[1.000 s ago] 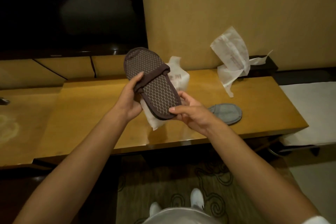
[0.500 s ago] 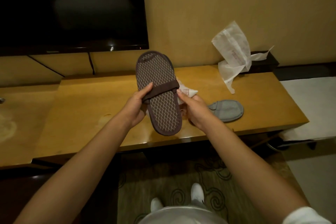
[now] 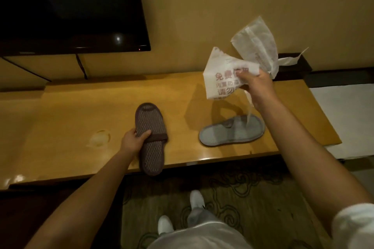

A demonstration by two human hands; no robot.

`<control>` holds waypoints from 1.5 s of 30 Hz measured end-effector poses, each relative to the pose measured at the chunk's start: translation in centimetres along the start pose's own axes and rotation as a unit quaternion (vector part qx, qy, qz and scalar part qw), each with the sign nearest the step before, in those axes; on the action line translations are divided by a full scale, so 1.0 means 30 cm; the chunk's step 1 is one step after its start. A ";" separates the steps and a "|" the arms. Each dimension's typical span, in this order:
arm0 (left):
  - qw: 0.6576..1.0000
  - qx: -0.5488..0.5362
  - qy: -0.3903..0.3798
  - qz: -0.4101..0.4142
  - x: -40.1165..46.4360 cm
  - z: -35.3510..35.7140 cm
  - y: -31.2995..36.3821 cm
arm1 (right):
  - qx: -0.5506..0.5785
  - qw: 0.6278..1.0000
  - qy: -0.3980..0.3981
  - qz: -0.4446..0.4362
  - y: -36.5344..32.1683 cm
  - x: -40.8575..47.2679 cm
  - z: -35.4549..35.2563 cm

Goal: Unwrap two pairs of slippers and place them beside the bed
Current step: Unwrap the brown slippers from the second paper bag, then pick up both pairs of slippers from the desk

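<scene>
1. your left hand (image 3: 133,142) is wrapped round the brown slipper (image 3: 151,137), sole up at the desk's (image 3: 60,125) front edge
2. your right hand (image 3: 256,85) is pinching the white wrapper (image 3: 222,75) above the desk
3. grey slipper (image 3: 232,132) lies flat near the front right corner

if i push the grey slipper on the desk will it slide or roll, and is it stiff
The grey slipper lies flat on the glossy desk, so it would probably slide, not roll. It looks thin and soft, so likely light and bendy when lifted.

two slippers: brown slipper (image 3: 151,137), grey slipper (image 3: 230,132), two wrappers: printed wrapper (image 3: 224,75), plain wrapper (image 3: 257,40)
</scene>
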State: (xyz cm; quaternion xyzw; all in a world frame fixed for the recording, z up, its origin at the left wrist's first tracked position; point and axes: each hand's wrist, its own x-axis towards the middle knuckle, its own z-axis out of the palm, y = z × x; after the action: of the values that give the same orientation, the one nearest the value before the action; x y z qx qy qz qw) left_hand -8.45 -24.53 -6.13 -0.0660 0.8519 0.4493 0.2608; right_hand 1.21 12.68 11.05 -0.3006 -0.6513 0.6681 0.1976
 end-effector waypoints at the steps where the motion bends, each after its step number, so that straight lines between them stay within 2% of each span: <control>1: 0.993 0.109 0.033 0.015 0.016 0.014 -0.018 | -0.010 1.000 0.000 -0.006 -0.015 0.039 -0.021; 3: 0.972 0.223 0.079 0.002 0.018 0.003 -0.047 | -0.033 0.999 -0.004 -0.023 -0.050 0.090 -0.057; 8: 0.960 0.268 0.077 -0.005 0.043 -0.003 -0.033 | -0.021 0.999 0.025 -0.033 -0.144 0.282 -0.183; 11: 0.962 0.262 0.079 -0.007 0.033 0.008 -0.024 | -0.073 0.993 0.081 0.035 -0.095 0.381 -0.229; 13: 0.965 0.246 0.093 -0.017 0.027 0.019 -0.023 | -0.117 0.973 0.167 0.111 -0.003 0.382 -0.242; 15: 0.963 0.244 0.111 -0.026 0.025 0.020 -0.025 | -0.139 0.959 0.232 0.089 0.106 0.314 -0.222; 16: 0.963 0.242 0.116 -0.027 0.025 0.024 -0.027 | -0.175 0.960 0.207 0.068 0.170 0.274 -0.204; 17: 0.963 0.238 0.122 -0.028 0.027 0.029 -0.031 | -0.230 0.960 0.148 0.056 0.229 0.233 -0.180; 19: 0.964 0.236 0.119 -0.028 0.032 0.031 -0.029 | -0.347 0.936 -0.030 0.046 0.336 0.159 -0.132; 20: 0.966 0.232 0.113 -0.035 0.034 0.037 -0.026 | -0.416 0.900 -0.121 0.043 0.385 0.132 -0.115; 22: 0.970 0.221 0.095 -0.045 0.037 0.033 -0.014 | -0.562 0.785 -0.259 0.005 0.446 0.102 -0.077; 24: 0.974 0.207 0.073 -0.056 0.043 0.040 0.001 | -0.644 0.702 -0.301 -0.033 0.476 0.096 -0.054; 26: 0.979 0.177 0.069 -0.071 0.041 0.029 0.003 | -0.678 0.660 -0.321 -0.042 0.501 0.098 -0.024; 30: 0.992 0.065 0.059 -0.093 0.032 0.042 -0.011 | -0.700 0.623 -0.347 -0.025 0.508 0.100 0.016; 33: 0.991 -0.074 0.018 -0.106 0.015 0.063 -0.030 | -0.714 0.595 -0.369 0.003 0.512 0.092 0.040; 35: 0.987 -0.120 -0.004 -0.102 0.001 0.064 -0.040 | -0.712 0.576 -0.402 -0.006 0.504 0.078 0.057; 38: 0.985 -0.149 -0.009 -0.089 -0.016 0.051 -0.037 | -0.681 0.585 -0.440 -0.002 0.483 0.049 0.080; 40: 0.983 -0.158 -0.005 -0.092 -0.026 0.033 -0.037 | -0.648 0.625 -0.436 0.004 0.442 0.038 0.093; 42: 0.988 -0.135 0.006 -0.078 -0.038 0.003 -0.035 | -0.600 0.683 -0.416 -0.008 0.372 0.043 0.103; 45: 0.991 -0.129 0.018 -0.023 -0.070 -0.070 -0.042 | -0.466 0.814 -0.346 -0.012 0.218 0.023 0.118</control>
State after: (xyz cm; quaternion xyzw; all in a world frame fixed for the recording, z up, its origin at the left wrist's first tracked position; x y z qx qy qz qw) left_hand -7.02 -27.22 -5.04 -0.1270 0.7898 0.5480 0.2446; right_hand -0.79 9.99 4.39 -0.0983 -0.9137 0.3417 -0.1970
